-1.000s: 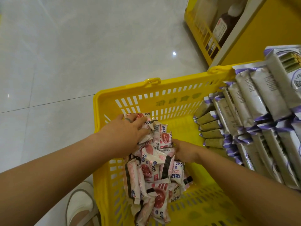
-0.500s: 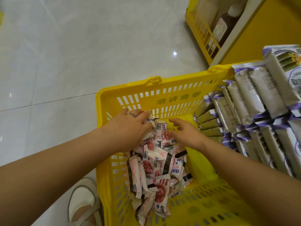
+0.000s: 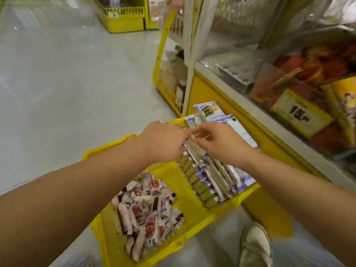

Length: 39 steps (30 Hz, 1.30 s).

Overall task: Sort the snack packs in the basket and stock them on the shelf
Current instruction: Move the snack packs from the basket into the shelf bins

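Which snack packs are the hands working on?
The long purple-edged packs at the basket's right side, where the left hand and right hand meet; the red-and-white pile lies untouched.

The yellow basket holds a loose heap of pink-white snack packs at 7 o'clock and stacked purple-edged packs at 2 o'clock, beside the shelf.

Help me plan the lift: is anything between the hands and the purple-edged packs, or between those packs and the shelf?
Nothing visible blocks the hands: the left hand and right hand are at the far end of the purple-edged packs. Toward the shelf, only the yellow basket rim intervenes; the shelf's front is too blurred to judge.
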Motion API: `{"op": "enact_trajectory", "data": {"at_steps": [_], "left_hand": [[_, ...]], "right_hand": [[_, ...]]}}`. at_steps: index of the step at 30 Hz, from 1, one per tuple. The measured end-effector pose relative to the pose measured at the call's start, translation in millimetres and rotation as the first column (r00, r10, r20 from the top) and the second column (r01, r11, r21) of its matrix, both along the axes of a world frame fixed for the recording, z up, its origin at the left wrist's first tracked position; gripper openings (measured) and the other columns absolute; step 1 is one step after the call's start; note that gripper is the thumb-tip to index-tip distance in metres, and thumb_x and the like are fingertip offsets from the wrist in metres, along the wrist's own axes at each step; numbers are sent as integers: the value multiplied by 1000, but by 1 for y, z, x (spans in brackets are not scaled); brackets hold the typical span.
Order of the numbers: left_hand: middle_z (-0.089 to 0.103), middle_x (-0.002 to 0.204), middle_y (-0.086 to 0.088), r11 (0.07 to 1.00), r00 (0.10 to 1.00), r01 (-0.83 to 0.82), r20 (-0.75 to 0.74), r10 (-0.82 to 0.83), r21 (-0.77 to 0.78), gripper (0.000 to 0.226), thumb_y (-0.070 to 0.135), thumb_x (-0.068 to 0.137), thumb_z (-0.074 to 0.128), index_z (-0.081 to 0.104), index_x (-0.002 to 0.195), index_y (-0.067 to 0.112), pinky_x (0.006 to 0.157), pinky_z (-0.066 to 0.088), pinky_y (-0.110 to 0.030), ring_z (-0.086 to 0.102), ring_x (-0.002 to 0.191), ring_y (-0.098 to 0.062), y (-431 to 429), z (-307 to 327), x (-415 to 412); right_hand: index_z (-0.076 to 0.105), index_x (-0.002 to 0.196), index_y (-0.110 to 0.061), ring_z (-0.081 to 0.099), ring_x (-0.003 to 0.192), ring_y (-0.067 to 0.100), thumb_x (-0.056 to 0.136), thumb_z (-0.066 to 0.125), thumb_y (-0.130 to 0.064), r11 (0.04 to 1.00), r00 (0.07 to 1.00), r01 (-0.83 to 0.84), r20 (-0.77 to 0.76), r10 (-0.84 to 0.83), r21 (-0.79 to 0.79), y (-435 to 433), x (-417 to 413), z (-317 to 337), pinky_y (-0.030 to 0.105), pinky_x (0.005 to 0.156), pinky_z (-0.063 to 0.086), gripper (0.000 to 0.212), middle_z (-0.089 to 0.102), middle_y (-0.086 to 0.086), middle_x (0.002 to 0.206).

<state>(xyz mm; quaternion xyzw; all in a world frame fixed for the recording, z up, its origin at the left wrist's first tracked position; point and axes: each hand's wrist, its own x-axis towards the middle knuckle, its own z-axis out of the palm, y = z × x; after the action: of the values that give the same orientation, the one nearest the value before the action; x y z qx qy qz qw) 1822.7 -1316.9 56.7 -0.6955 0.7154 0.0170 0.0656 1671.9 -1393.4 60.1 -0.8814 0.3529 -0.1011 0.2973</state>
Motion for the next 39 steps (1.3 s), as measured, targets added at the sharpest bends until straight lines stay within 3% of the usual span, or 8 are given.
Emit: {"op": "enact_trajectory", "data": {"at_steps": [4, 10, 13, 16, 23, 28, 35, 39], "left_hand": [[59, 128, 1, 994, 985, -77, -158, 63, -83, 37, 38, 95, 45, 50, 132, 35, 81, 46, -36, 57, 115, -25, -18, 24, -43], [57, 132, -3, 964, 889, -266, -389, 241, -10, 37, 34, 96, 47, 49, 134, 30, 88, 50, -38, 58, 113, -26, -36, 5, -84], [53, 135, -5, 982, 951, -169, -276, 140, -82, 42, 28, 95, 50, 45, 136, 27, 92, 49, -41, 54, 118, -28, -43, -17, -89], [30, 153, -1, 993, 992, 17, -123, -31, -114, 61, 16, 91, 53, 32, 146, 30, 108, 35, -45, 37, 136, -27, -59, -30, -86], [3, 162, 1, 977, 975, 210, 76, -208, -23, 87, 5, 89, 57, 6, 153, 31, 118, 10, -53, 2, 149, -24, -108, -42, -86], [29, 150, -2, 954, 955, 285, 117, -274, -92, 82, 1, 82, 61, 21, 149, 28, 117, 13, -50, 23, 141, -25, -123, -44, -83], [33, 142, -5, 889, 915, 387, 223, -337, -245, 79, 3, 75, 67, 30, 142, 21, 113, 24, -49, 32, 135, -28, -111, -57, -79], [58, 123, -7, 790, 917, 399, 192, -350, -465, 60, 0, 67, 73, 58, 123, 15, 99, 43, -44, 57, 113, -28, -103, -48, -81]], "right_hand": [[67, 110, -16, 63, 92, 17, 88, 61, -15, 982, 990, 140, 16, -139, -129, -15, -61, 27, 27, 81, 47, 23, 69, 0, 95], [54, 130, -15, 56, 113, 21, 90, 62, -26, 983, 949, 174, -257, -183, -57, -31, -120, -3, 29, 90, 45, 43, 57, 7, 131], [45, 138, -19, 48, 124, 24, 86, 66, -33, 976, 910, 214, -353, -218, -50, -28, -128, -33, 30, 97, 43, 59, 45, 8, 140], [36, 143, -21, 42, 129, 26, 81, 69, -42, 960, 898, 278, -345, -274, -37, -27, -130, -55, 33, 102, 40, 74, 37, 8, 142], [32, 134, -22, 46, 120, 22, 66, 75, -59, 913, 871, 405, -283, -401, -46, -31, -123, -74, 36, 94, 45, 88, 46, 3, 131], [30, 133, -22, 48, 119, 21, 64, 79, -54, 878, 848, 477, -243, -471, -36, -27, -121, -83, 39, 94, 47, 90, 49, 1, 130], [27, 138, -26, 48, 118, 22, 65, 76, -44, 836, 823, 546, -148, -548, -56, -25, -121, -83, 42, 94, 48, 90, 53, 1, 128], [31, 133, -30, 49, 114, 22, 64, 75, -43, 826, 822, 561, -81, -564, -64, -22, -127, -78, 40, 87, 50, 83, 56, 0, 119]]}}
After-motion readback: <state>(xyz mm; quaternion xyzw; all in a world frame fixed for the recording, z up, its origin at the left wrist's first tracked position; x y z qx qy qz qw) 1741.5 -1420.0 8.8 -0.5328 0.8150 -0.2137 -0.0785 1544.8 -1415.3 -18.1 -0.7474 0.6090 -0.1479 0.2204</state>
